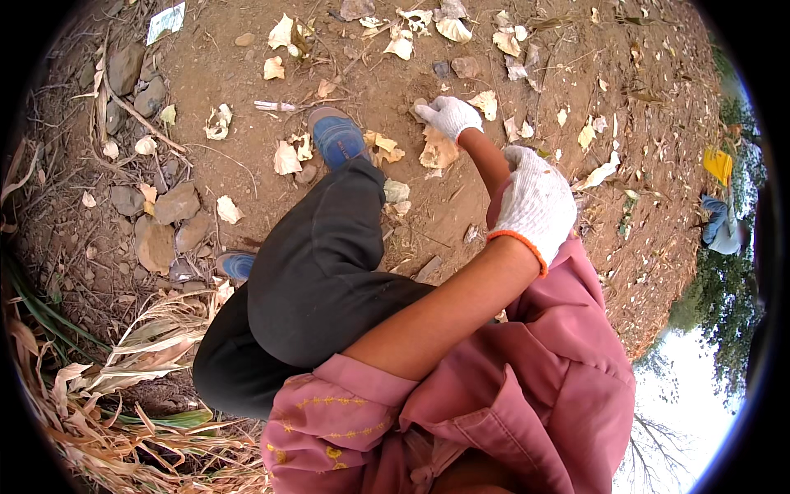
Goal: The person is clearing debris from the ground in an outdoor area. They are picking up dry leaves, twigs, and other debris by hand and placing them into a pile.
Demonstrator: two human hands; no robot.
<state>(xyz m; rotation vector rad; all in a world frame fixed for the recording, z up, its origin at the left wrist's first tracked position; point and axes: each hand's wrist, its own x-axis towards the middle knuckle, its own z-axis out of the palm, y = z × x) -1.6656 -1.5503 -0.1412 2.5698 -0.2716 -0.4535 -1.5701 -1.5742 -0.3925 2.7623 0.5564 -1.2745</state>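
Observation:
My right hand (452,117), in a white knit glove, reaches down to the bare soil. Its fingertips meet a small brown clod or stone (419,106); whether they grip it I cannot tell. A dry, curled leaf (439,148) lies just below this hand. My left hand (536,200), in a matching glove with an orange cuff, crosses my body and lies over my right arm near the elbow, against the pink sleeve (574,262). Its fingers are mostly turned out of sight.
My blue shoes (338,137) and dark trousers (321,278) are to the left. Stones (154,241) and dry stalks (136,352) lie beyond them. Pale dry leaves (453,29) dot the soil. Far off at the right, a person (719,222) is near a yellow object (718,165).

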